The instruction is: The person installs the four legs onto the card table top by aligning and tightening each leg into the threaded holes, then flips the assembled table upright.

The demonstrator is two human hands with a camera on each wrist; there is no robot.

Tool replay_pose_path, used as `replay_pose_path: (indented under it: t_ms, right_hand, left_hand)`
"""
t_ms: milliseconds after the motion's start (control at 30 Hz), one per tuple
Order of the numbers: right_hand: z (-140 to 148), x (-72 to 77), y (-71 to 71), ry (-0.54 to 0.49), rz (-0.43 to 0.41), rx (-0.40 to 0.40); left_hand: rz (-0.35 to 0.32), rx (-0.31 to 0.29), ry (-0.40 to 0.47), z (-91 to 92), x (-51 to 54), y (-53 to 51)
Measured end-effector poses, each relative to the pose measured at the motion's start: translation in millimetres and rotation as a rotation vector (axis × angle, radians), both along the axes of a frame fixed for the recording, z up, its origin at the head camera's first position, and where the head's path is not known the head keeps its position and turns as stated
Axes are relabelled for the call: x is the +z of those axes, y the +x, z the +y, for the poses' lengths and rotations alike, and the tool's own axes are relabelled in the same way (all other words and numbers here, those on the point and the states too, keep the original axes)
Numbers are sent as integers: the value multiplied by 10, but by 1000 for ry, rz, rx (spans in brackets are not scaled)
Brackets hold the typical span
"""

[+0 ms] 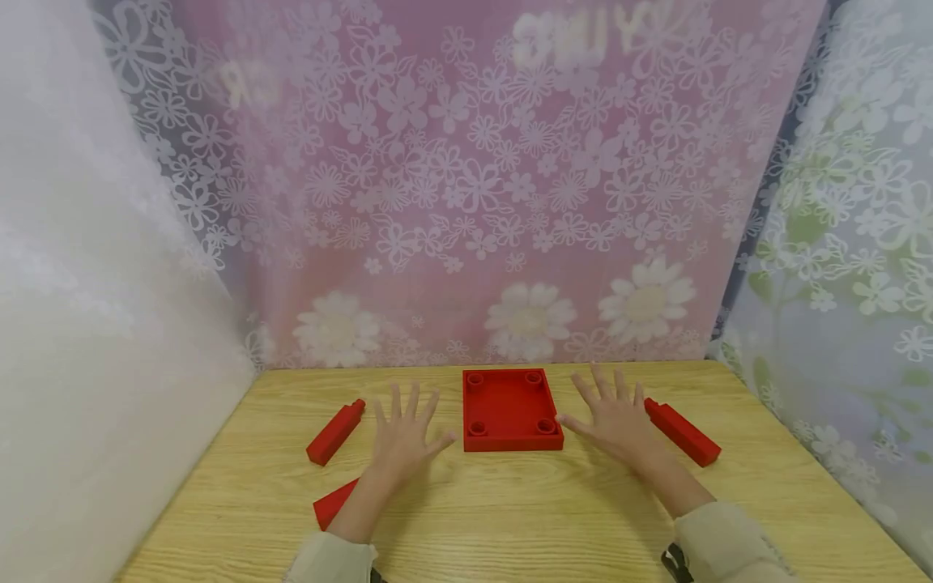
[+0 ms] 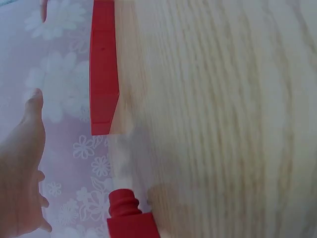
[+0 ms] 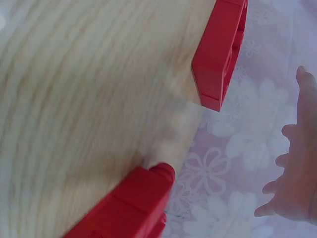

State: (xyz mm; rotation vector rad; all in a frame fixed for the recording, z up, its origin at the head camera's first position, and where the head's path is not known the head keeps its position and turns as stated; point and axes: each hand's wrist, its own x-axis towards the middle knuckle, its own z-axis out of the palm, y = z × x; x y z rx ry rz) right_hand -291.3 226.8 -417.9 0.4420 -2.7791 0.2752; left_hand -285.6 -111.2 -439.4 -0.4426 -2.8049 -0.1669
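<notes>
A square red tray (image 1: 510,405) with a round socket in each corner lies on the wooden table. The left hand (image 1: 401,444) hovers left of it, fingers spread, holding nothing; the left wrist view shows this hand (image 2: 22,168) off the tabletop. On the tray's other side the right hand (image 1: 615,421) is spread too, its thumb tip overlapping the tray's edge in the head view; contact cannot be told. Red square bars with round pegs lie outward of the hands: one (image 1: 335,433) at left, one (image 1: 683,431) at right. Another red bar (image 1: 335,504) is partly hidden by the left forearm.
The wooden table (image 1: 510,518) ends at a pink flowered curtain (image 1: 466,202) behind the tray. Pale sheets hang along both sides. In the right wrist view, a further red edge (image 3: 157,229) shows beside the near bar (image 3: 130,203).
</notes>
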Motion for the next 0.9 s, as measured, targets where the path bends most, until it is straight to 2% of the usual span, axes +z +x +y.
replay_pose_path:
  t_ms: [200,367,633,767,900]
  right_hand:
    - [-67,-144,-21,-21,25,20]
    - [-147,-274,-61,-67,-7,13]
    - [-273,-454,-108,-107,-26,-15]
    - [-323,-497,-118,-129,-92,-32]
    - [-356,-494,-123,-195,-174,-41]
  left_hand:
    - [-28,-22,10,139,-78,-8]
    - [-40,-34,58,264,-172,-39]
    - [-138,-67,339,425,-337,-98]
    - [-157,-80,440,474,-367,-117]
    - [-147,-78,527,511,-413,-161]
